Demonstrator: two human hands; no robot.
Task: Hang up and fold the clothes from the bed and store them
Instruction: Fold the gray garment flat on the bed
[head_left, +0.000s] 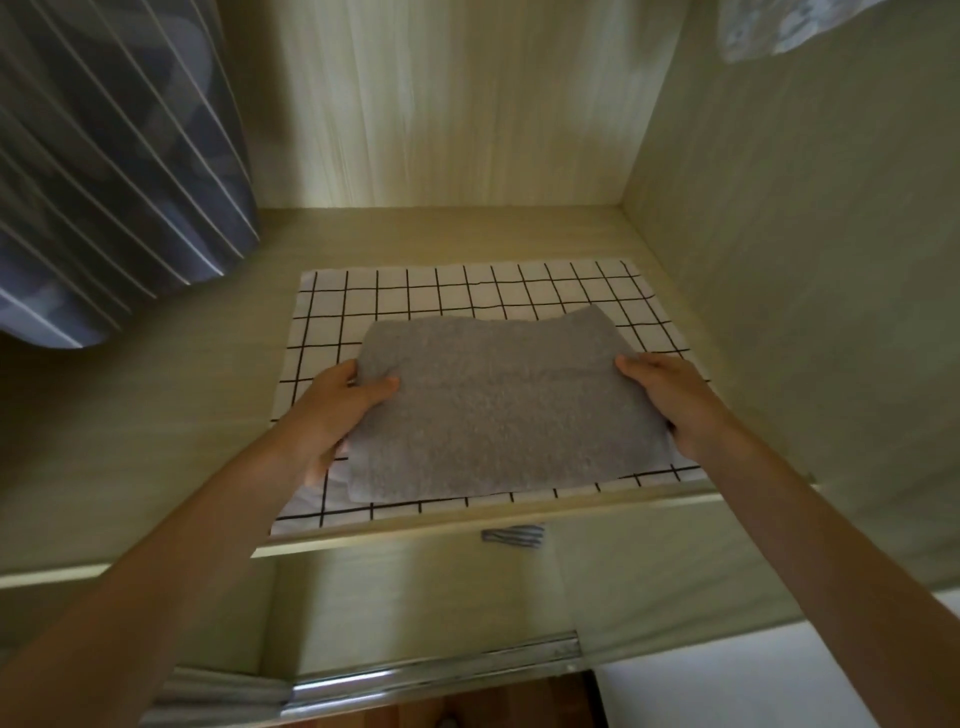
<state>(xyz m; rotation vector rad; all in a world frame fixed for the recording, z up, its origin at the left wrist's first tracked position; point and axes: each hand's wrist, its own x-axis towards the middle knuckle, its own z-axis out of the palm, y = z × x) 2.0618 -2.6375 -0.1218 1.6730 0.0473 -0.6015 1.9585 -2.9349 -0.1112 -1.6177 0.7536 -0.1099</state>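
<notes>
Two grips, left hand (332, 415) and right hand (670, 402), clasping opposite ends of folded grey towel (509, 410) between them.

the dark blue striped hanging garment (104, 171) is blurred and cut off by the left and top edges. a pale patterned cloth (779, 26) is clipped at the top edge — its kind cannot be told. the left hand's (332, 415) fingers are hidden under the folded grey fuzzy towel (504, 410), and the small striped scrap (513, 535) below the shelf is too small to identify.

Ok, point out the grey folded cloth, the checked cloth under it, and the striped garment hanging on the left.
grey folded cloth (498, 410): head view, middle of its top face.
checked cloth (415, 296): head view, bare far part.
striped garment (104, 171): head view, middle of the hanging fabric.
</notes>
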